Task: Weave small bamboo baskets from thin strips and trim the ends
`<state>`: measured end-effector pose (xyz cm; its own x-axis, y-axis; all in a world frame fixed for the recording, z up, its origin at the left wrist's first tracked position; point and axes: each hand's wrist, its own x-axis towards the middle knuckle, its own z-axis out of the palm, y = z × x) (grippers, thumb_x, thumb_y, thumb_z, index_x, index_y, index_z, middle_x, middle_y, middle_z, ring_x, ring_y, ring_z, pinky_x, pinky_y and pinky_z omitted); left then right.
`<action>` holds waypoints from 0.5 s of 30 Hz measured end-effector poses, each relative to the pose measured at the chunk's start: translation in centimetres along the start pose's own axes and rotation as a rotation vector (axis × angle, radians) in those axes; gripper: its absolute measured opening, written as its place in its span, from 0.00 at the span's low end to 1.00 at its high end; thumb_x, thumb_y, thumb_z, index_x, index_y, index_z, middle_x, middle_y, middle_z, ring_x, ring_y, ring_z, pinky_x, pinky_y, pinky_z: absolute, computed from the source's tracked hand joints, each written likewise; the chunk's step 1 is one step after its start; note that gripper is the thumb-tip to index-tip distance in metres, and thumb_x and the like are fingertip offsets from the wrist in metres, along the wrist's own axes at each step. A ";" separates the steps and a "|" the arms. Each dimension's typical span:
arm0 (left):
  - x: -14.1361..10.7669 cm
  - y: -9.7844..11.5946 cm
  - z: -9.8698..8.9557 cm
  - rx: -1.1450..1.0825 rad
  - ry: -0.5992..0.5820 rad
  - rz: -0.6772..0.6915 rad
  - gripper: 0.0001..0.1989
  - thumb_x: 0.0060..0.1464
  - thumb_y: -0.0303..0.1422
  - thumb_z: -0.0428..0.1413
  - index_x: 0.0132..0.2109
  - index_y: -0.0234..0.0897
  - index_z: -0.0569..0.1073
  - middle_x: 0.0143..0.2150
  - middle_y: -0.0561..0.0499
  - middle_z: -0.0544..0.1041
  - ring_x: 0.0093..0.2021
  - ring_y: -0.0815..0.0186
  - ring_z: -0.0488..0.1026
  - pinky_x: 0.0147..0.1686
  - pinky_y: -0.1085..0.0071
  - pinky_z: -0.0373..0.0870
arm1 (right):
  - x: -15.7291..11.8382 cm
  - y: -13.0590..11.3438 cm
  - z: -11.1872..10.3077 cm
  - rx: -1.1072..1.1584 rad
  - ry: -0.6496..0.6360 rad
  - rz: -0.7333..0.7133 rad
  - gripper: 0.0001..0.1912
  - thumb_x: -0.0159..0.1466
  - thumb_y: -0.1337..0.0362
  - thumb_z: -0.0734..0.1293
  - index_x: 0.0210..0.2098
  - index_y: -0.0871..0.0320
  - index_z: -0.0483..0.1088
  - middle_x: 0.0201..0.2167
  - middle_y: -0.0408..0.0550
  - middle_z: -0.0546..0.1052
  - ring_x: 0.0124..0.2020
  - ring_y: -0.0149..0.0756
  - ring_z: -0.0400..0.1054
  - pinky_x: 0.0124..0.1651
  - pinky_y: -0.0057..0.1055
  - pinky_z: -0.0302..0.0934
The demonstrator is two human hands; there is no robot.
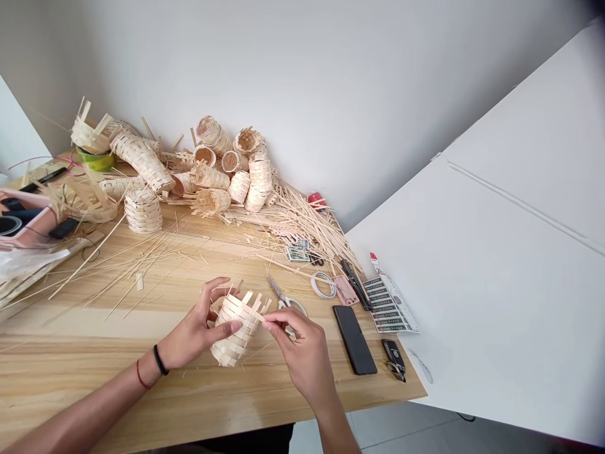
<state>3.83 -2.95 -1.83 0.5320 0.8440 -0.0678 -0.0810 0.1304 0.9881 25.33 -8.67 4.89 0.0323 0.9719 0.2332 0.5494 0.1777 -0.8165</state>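
My left hand [198, 325] grips a small woven bamboo basket [235, 331] from its left side, and the basket stands tilted on the wooden table [212, 410]. Flat bamboo strips stick up unfinished around its top edge. My right hand [302, 353] pinches one of these bamboo strips [258, 313] between thumb and forefinger at the basket's right side. Just beyond the fingers lie a pair of scissors [283, 298] with metal blades, and a mobile phone [354, 339] lies face down to the right of my right hand.
Woven bamboo baskets [222, 170] are heaped against the wall, with loose bamboo strips [302, 221] spread before them. A tape roll [323, 285], a tube in its packaging [390, 296] and a car key [393, 353] lie at the right. A white surface [472, 284] adjoins the table.
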 end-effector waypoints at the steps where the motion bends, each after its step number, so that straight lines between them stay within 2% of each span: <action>1: 0.0 0.1 0.0 0.003 -0.003 -0.009 0.35 0.63 0.43 0.63 0.69 0.52 0.54 0.70 0.43 0.63 0.42 0.64 0.75 0.42 0.66 0.73 | 0.0 0.0 0.0 0.001 0.000 0.000 0.06 0.68 0.67 0.70 0.36 0.54 0.80 0.33 0.48 0.82 0.34 0.39 0.76 0.37 0.32 0.70; 4: 0.0 0.2 -0.1 -0.036 -0.066 -0.021 0.28 0.63 0.45 0.63 0.65 0.50 0.63 0.63 0.47 0.70 0.38 0.66 0.72 0.36 0.69 0.71 | 0.0 0.1 0.1 0.002 0.005 -0.001 0.06 0.69 0.66 0.70 0.36 0.54 0.80 0.33 0.48 0.82 0.34 0.39 0.76 0.37 0.32 0.70; 7: 0.1 0.1 -0.3 -0.084 -0.105 -0.047 0.23 0.64 0.46 0.61 0.60 0.47 0.66 0.51 0.50 0.75 0.33 0.67 0.71 0.31 0.72 0.69 | 0.0 0.1 -0.3 0.027 -0.031 -0.008 0.07 0.70 0.65 0.69 0.42 0.53 0.81 0.38 0.50 0.83 0.39 0.40 0.77 0.41 0.33 0.71; 10: 0.3 0.3 -0.5 -0.113 -0.103 -0.053 0.21 0.64 0.46 0.61 0.59 0.47 0.66 0.53 0.51 0.74 0.36 0.67 0.71 0.33 0.71 0.69 | 0.1 0.0 -1.1 0.028 -0.080 0.017 0.08 0.71 0.64 0.68 0.46 0.53 0.81 0.41 0.50 0.83 0.41 0.40 0.77 0.43 0.33 0.70; 15: 0.5 0.5 -0.7 -0.139 -0.141 -0.072 0.20 0.62 0.46 0.62 0.56 0.46 0.68 0.51 0.51 0.75 0.40 0.64 0.72 0.35 0.70 0.70 | 0.8 -0.5 -2.9 -0.047 -0.215 0.050 0.08 0.71 0.67 0.69 0.44 0.53 0.82 0.37 0.48 0.83 0.38 0.38 0.76 0.43 0.33 0.68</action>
<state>3.45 -2.09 -1.48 0.6524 0.7502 -0.1081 -0.1491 0.2669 0.9521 27.50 -8.40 7.05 -0.1153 0.9908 0.0705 0.5901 0.1255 -0.7975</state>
